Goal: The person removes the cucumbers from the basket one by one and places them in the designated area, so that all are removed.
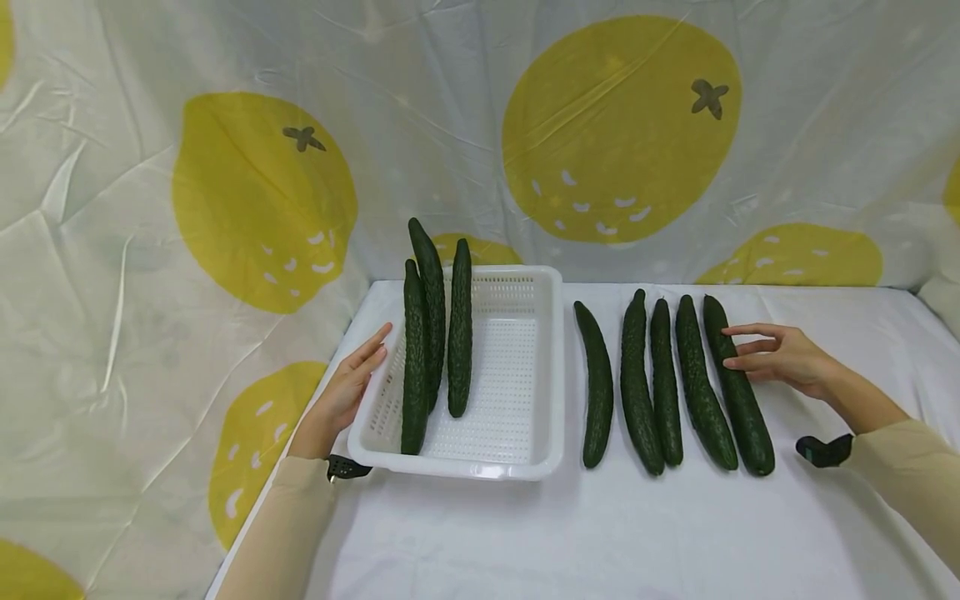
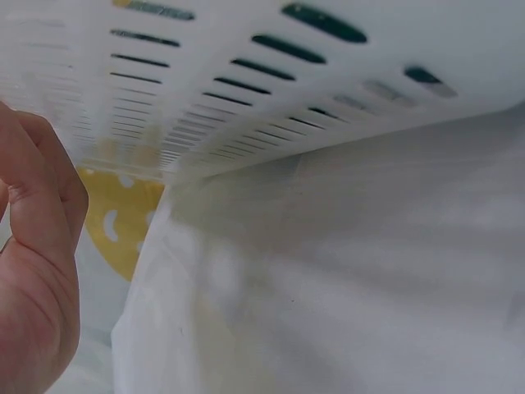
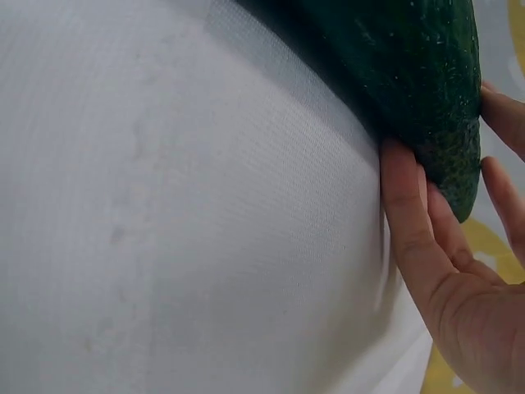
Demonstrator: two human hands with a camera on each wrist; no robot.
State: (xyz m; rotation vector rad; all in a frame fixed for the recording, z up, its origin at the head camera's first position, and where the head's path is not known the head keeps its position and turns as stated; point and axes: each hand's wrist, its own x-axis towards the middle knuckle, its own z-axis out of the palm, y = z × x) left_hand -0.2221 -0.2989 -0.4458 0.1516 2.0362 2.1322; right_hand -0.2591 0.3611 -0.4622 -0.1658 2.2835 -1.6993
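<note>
My right hand (image 1: 783,358) reaches to the rightmost cucumber (image 1: 738,387) of a row on the white cloth. Its fingers stretch out, with the fingertips right at the cucumber's right side near the upper end. In the right wrist view the fingers (image 3: 410,222) come close around the tapered end of that dark green cucumber (image 3: 410,74). On the other side, my left hand (image 1: 348,392) lies along the left outer wall of a white plastic basket (image 1: 551,375), fingers extended. Slots in the basket wall (image 2: 197,82) fill the top of the left wrist view, beside the left hand (image 2: 37,271).
Three cucumbers (image 1: 460,333) lean inside the basket's left half, their tips above the back rim. Between basket and right hand, several more cucumbers (image 1: 596,387) lie side by side on the table (image 1: 637,533). A lemon-print curtain (image 1: 435,108) hangs behind and at the left.
</note>
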